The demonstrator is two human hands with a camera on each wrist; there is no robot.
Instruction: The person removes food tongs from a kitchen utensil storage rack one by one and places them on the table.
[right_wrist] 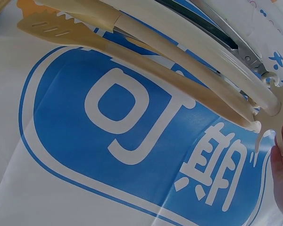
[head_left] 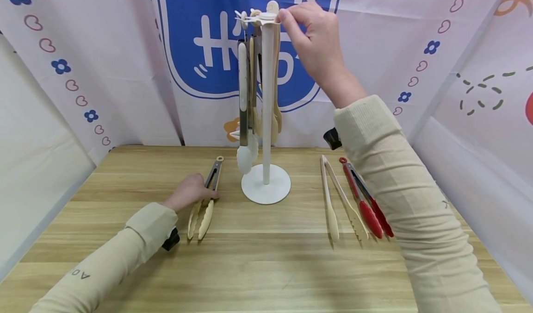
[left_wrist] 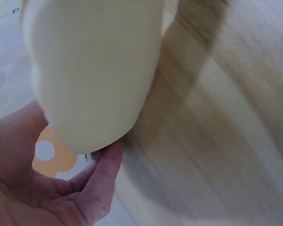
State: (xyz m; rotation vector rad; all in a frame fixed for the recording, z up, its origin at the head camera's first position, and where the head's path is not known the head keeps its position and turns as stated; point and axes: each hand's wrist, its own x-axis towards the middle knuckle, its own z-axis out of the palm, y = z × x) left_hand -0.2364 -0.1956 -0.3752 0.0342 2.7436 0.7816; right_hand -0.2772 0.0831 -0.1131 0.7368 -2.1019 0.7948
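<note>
My left hand [head_left: 192, 191] grips a pair of cream-tipped metal tongs [head_left: 207, 218] lying on the left of the table. Close up in the left wrist view, a cream tong head [left_wrist: 94, 75] hides much of them, with the left fingers curled beneath. My right hand [head_left: 318, 40] is raised, thumb and fingers pinching the edge of the hook plate [right_wrist: 276, 106] atop a white utensil stand [head_left: 267, 118]. White-tipped tongs [head_left: 244, 158] hang from the left of this stand. Beige tongs [right_wrist: 146, 66] hang from its hooks too, one with a slotted head.
Right of the stand's round base [head_left: 266, 197], beige tongs [head_left: 331, 211] lie spread on the wooden table [head_left: 266, 266]. Beside them are red tongs [head_left: 369, 216], close to the right sleeve [head_left: 429, 202]. A printed cloth [head_left: 125, 35] hangs behind the table.
</note>
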